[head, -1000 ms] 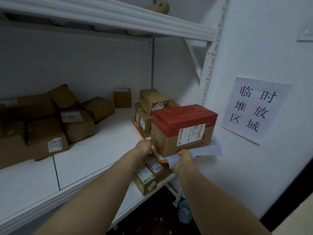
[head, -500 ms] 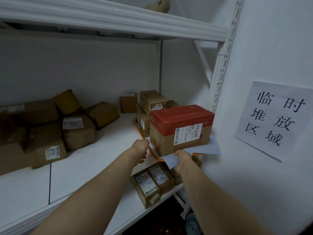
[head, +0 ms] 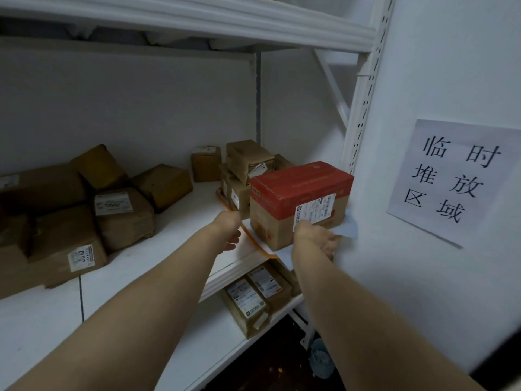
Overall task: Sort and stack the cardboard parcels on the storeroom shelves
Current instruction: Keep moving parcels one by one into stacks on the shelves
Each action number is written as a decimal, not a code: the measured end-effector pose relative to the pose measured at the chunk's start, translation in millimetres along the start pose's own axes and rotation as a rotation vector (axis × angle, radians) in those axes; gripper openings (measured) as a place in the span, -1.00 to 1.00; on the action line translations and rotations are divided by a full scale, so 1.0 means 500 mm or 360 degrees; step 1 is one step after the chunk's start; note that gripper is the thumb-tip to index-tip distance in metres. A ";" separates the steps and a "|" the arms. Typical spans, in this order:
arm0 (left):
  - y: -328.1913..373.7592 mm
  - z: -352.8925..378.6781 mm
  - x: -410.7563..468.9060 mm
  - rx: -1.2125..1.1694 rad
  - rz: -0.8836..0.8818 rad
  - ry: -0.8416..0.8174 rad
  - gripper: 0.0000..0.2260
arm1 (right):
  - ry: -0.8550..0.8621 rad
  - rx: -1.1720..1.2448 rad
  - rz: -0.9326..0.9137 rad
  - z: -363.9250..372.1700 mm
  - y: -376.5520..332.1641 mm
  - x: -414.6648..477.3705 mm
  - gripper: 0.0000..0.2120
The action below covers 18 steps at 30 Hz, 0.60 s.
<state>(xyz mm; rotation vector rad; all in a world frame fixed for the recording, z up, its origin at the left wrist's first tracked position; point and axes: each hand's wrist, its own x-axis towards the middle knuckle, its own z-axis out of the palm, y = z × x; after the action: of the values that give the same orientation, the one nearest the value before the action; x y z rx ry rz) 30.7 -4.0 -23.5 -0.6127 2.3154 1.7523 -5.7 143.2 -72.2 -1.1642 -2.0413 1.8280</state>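
The red-topped parcel (head: 301, 204) sits right of centre in the frame, on a flat pale mailer (head: 348, 231) at the front lip of the middle shelf (head: 174, 249). Its long axis runs left to right. Both hands lie just below it — the right hand (head: 318, 240) nearer, at its lower front edge, and the left hand (head: 229, 230) off its left end. The left hand's fingers curl and the right's reach toward the mailer, but I cannot tell whether either grips.

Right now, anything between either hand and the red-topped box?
Nothing visible. The right hand is at the front of the box, the left hand just off its left end; only the flat envelope under it lies between.
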 end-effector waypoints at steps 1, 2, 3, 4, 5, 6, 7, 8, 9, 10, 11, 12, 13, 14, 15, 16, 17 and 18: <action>0.001 -0.016 -0.002 0.0010 0.0017 -0.0019 -0.59 | 0.0134 0.0039 -0.0138 -0.001 -0.018 -0.028 -0.33; 0.001 -0.034 -0.002 0.0015 0.0039 -0.0030 -0.59 | 0.0244 0.0109 -0.0299 0.005 -0.034 -0.055 -0.33; 0.001 -0.053 -0.004 0.0024 0.0057 -0.0027 -0.59 | 0.0342 0.0158 -0.0475 0.014 -0.049 -0.080 -0.34; 0.001 -0.071 -0.003 0.0026 0.0072 -0.0010 -0.59 | 0.0409 0.0171 -0.0648 0.026 -0.060 -0.100 -0.36; 0.001 -0.093 -0.004 0.0034 0.0088 0.0007 -0.60 | 0.0428 0.0137 -0.0812 0.039 -0.073 -0.127 -0.38; 0.000 -0.111 -0.003 0.0044 0.0106 0.0021 -0.60 | 0.0413 0.0072 -0.0960 0.051 -0.082 -0.150 -0.39; -0.001 -0.129 -0.003 0.0057 0.0117 0.0025 -0.60 | 0.0394 0.0006 -0.1101 0.065 -0.089 -0.172 -0.42; -0.003 -0.149 0.001 0.0058 0.0135 0.0025 -0.59 | 0.0361 -0.0049 -0.1219 0.084 -0.095 -0.194 -0.46; -0.004 -0.160 0.001 0.0047 0.0133 0.0026 -0.59 | 0.0305 -0.0112 -0.1303 0.096 -0.098 -0.208 -0.51; -0.007 -0.185 0.007 0.0039 0.0148 0.0036 -0.60 | 0.0237 -0.0160 -0.1354 0.119 -0.097 -0.229 -0.56; -0.009 -0.203 0.011 0.0042 0.0153 0.0046 -0.61 | 0.0144 -0.0217 -0.1369 0.139 -0.094 -0.242 -0.60; -0.012 -0.222 0.021 0.0057 0.0164 0.0077 -0.63 | 0.0033 -0.0270 -0.1357 0.159 -0.091 -0.252 -0.63; -0.012 -0.240 0.030 0.0078 0.0165 0.0112 -0.65 | -0.0079 -0.0326 -0.1332 0.177 -0.089 -0.262 -0.64; -0.012 -0.257 0.045 0.0102 0.0181 0.0148 -0.69 | -0.0175 -0.0383 -0.1305 0.193 -0.087 -0.268 -0.65; -0.009 -0.273 0.056 0.0118 0.0190 0.0175 -0.75 | -0.0276 -0.0438 -0.1261 0.210 -0.086 -0.272 -0.66; -0.006 -0.289 0.072 0.0137 0.0196 0.0217 -0.82 | -0.0371 -0.0475 -0.1217 0.228 -0.086 -0.273 -0.66; -0.001 -0.302 0.083 0.0153 0.0192 0.0248 -0.87 | -0.0462 -0.0508 -0.1171 0.247 -0.088 -0.273 -0.66; 0.002 -0.313 0.096 0.0173 0.0184 0.0264 -0.91 | -0.0529 -0.0549 -0.1138 0.266 -0.090 -0.269 -0.65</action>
<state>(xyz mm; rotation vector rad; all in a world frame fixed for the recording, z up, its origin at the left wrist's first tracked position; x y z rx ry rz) 4.0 -163.0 5.4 -0.6392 2.5872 1.6668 -11.8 -42.2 -14.3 -0.0954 -2.5595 1.3981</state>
